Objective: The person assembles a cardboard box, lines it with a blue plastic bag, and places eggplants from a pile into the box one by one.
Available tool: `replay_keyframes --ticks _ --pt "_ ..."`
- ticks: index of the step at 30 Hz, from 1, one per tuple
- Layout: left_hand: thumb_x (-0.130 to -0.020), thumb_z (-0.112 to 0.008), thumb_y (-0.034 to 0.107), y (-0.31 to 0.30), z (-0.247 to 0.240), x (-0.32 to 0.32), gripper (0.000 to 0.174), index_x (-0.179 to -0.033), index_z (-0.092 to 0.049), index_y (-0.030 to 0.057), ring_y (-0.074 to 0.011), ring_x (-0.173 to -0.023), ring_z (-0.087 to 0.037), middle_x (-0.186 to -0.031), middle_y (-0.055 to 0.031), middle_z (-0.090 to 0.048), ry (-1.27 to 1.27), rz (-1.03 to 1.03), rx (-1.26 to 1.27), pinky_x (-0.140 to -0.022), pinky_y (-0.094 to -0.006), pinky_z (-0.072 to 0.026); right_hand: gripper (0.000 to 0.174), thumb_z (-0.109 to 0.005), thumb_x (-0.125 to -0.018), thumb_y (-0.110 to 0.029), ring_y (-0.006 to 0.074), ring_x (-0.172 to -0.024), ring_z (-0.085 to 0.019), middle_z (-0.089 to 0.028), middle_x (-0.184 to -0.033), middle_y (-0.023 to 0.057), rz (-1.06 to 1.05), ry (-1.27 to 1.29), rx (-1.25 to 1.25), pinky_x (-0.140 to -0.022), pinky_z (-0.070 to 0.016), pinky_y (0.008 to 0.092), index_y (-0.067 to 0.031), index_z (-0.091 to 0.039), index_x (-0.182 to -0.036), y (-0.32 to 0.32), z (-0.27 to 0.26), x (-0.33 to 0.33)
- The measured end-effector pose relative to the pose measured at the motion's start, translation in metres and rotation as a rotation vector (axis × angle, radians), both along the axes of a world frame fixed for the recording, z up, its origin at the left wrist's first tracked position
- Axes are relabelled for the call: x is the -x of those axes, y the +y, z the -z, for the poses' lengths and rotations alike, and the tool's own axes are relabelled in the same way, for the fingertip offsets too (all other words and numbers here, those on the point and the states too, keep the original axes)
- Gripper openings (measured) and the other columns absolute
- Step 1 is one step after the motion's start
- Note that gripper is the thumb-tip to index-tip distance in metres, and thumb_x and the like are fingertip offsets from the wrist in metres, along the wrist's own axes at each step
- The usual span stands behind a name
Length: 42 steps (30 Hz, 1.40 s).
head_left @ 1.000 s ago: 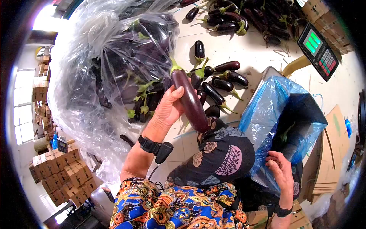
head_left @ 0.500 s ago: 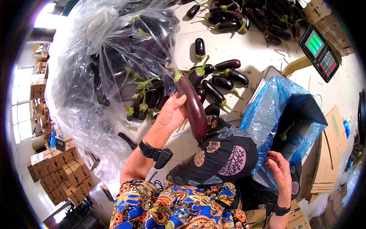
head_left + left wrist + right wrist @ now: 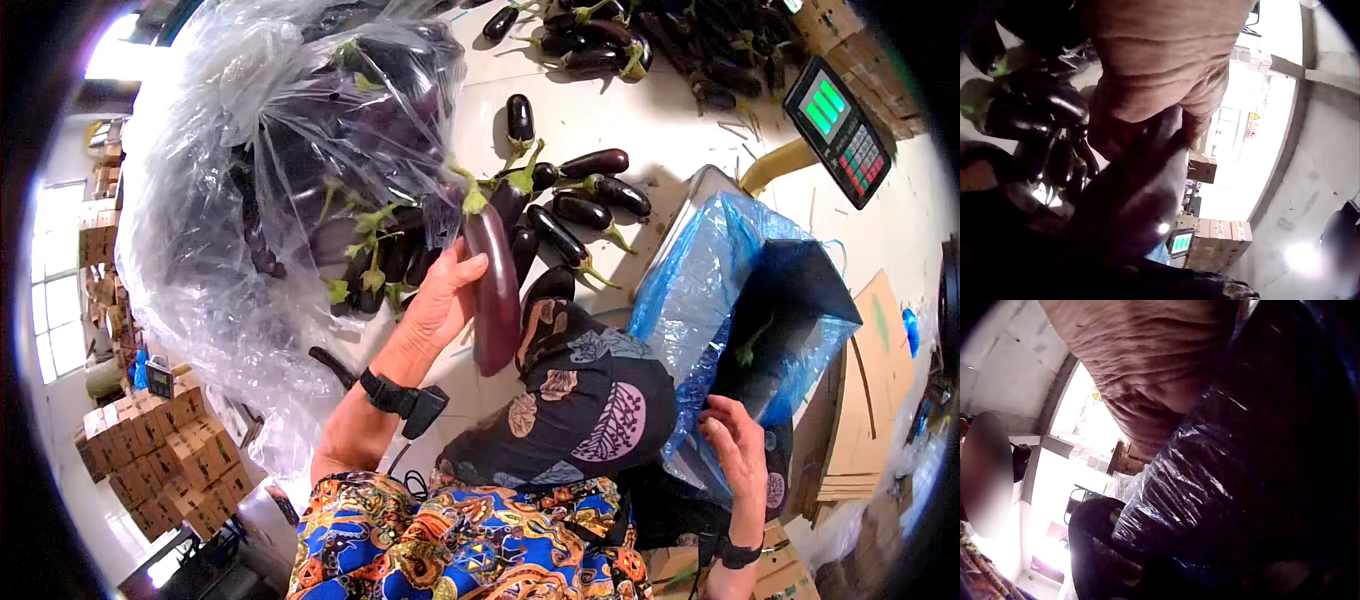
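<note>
In the head view my left hand (image 3: 441, 290) grips a long purple eggplant (image 3: 492, 295) round its middle, the thumb lying across its near side. Its green stalk end points up toward the plastic and its blunt end hangs near the patterned trouser knee (image 3: 600, 400). Seen from the left wrist, the same eggplant (image 3: 1147, 169) runs down from under the palm. My right hand (image 3: 735, 445) holds the near side of a blue plastic bag (image 3: 690, 290) with curled fingers. From the right wrist, creased bag film (image 3: 1179, 494) covers the fingers' far side.
Clear plastic sheeting (image 3: 190, 200) covers a heap of eggplants on the left. Several loose eggplants (image 3: 585, 210) lie between it and the bag, with a bigger pile (image 3: 700, 50) behind. A scale display (image 3: 838, 130) stands right, beyond the bag; flat cardboard (image 3: 870, 400) leans beside it.
My left hand has drawn slightly left with the eggplant, whose blunt end has swung left and down so it hangs more upright. The right hand stays at the bag.
</note>
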<state>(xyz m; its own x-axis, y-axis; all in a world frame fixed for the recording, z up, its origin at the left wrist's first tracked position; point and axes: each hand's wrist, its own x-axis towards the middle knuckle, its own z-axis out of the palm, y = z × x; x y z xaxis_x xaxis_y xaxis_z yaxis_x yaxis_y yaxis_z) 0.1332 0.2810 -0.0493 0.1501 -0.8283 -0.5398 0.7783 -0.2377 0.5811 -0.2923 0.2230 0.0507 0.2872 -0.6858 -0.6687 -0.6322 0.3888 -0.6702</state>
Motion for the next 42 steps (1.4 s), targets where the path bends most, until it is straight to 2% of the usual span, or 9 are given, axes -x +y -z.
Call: replay_keyframes --ticks 7,13,15,17,21,24,35,41,42 --pt "-0.088 -0.063 0.005 0.061 0.08 -0.034 0.043 -0.13 -0.05 0.0026 -0.0161 -0.108 -0.057 -0.118 -0.0044 -0.06 -0.416 0.002 -0.135 -0.098 -0.0327 -0.0446 0.033 -0.061 -0.091 -0.01 0.0151 -0.093 -0.064 -0.069 -0.103 0.0105 -0.012 0.042 -0.006 -0.082 -0.0502 0.029 0.0019 -0.058 -0.122 0.005 0.003 0.0" --pt "-0.089 -0.064 0.008 0.08 0.096 -0.01 0.048 -0.134 -0.048 0.003 -0.0155 -0.109 -0.058 -0.124 -0.0064 -0.059 -0.375 0.099 -0.164 -0.099 -0.0324 -0.044 0.033 -0.061 -0.092 -0.011 0.0157 -0.094 -0.064 -0.068 -0.104 0.0112 -0.052 0.037 0.01 -0.083 -0.0504 0.0293 0.0037 -0.056 -0.121 0.003 0.01 -0.008" --pt "-0.088 -0.067 0.011 0.064 0.127 0.005 0.053 -0.136 -0.047 0.0005 -0.0153 -0.108 -0.058 -0.126 -0.0074 -0.058 -0.567 0.242 -0.062 -0.097 -0.0316 -0.0449 0.033 -0.061 -0.092 -0.012 0.016 -0.093 -0.064 -0.068 -0.103 0.0113 -0.061 0.033 0.029 -0.084 -0.0505 0.0293 0.0042 -0.056 -0.121 0.004 0.011 -0.012" --pt "-0.087 -0.068 0.015 0.049 0.163 0.014 0.057 -0.136 -0.045 -0.0023 -0.0148 -0.108 -0.057 -0.124 -0.0077 -0.059 -1.053 0.44 -0.107 -0.095 -0.0301 -0.0461 0.034 -0.061 -0.092 -0.013 0.0163 -0.093 -0.064 -0.068 -0.103 0.0118 -0.088 0.046 0.052 -0.083 -0.0506 0.0293 0.0043 -0.056 -0.121 0.006 0.017 -0.008" --pt "-0.087 -0.063 0.011 0.025 0.158 0.04 0.035 -0.12 -0.059 0.0013 -0.0292 -0.101 -0.062 -0.106 -0.017 -0.063 -1.574 0.221 -0.275 -0.088 -0.0366 -0.0484 0.033 -0.062 -0.093 -0.014 0.0172 -0.09 -0.065 -0.069 -0.103 0.0126 -0.063 0.075 0.013 -0.083 -0.0507 0.0298 0.0044 -0.057 -0.12 0.008 0.01 -0.009" --pt "-0.086 -0.062 0.01 0.045 0.164 0.033 0.03 -0.115 -0.061 0.0034 -0.0292 -0.099 -0.061 -0.104 -0.0148 -0.062 -1.415 0.088 -0.321 -0.089 -0.039 -0.0474 0.034 -0.062 -0.092 -0.014 0.017 -0.089 -0.064 -0.068 -0.102 0.0127 -0.086 0.117 0.033 -0.081 -0.0507 0.0303 0.0046 -0.057 -0.12 0.012 0.013 0.0" --pt "-0.084 -0.066 0.015 0.096 0.187 0.035 0.035 -0.116 -0.06 0.0027 -0.0325 -0.11 -0.053 -0.116 -0.0152 -0.056 -1.54 0.228 -0.402 -0.096 -0.042 -0.0427 0.032 -0.061 -0.092 -0.012 0.0168 -0.084 -0.062 -0.067 -0.095 0.0112 -0.166 0.11 0.019 -0.078 -0.0493 0.0297 0.0048 -0.056 -0.119 -0.002 0.011 -0.012" --pt "-0.08 -0.073 0.022 0.063 0.166 0.058 0.055 -0.125 -0.049 0.0001 -0.0386 -0.115 -0.045 -0.121 -0.0193 -0.048 -1.666 0.322 -0.309 -0.101 -0.0468 -0.0368 0.032 -0.061 -0.091 -0.012 0.0181 -0.086 -0.064 -0.068 -0.095 0.0131 -0.178 0.166 0.089 -0.078 -0.05 0.0302 0.0048 -0.056 -0.118 0.004 0.016 0.0" --pt "-0.073 -0.079 0.021 0.062 0.16 0.062 0.069 -0.127 -0.044 -0.0029 -0.0399 -0.112 -0.044 -0.119 -0.021 -0.046 -1.744 0.366 -0.294 -0.097 -0.0452 -0.0381 0.032 -0.061 -0.091 -0.012 0.0184 -0.086 -0.064 -0.068 -0.096 0.0134 -0.177 0.166 0.106 -0.078 -0.0502 0.0303 0.0048 -0.056 -0.118 0.004 0.017 -0.001"
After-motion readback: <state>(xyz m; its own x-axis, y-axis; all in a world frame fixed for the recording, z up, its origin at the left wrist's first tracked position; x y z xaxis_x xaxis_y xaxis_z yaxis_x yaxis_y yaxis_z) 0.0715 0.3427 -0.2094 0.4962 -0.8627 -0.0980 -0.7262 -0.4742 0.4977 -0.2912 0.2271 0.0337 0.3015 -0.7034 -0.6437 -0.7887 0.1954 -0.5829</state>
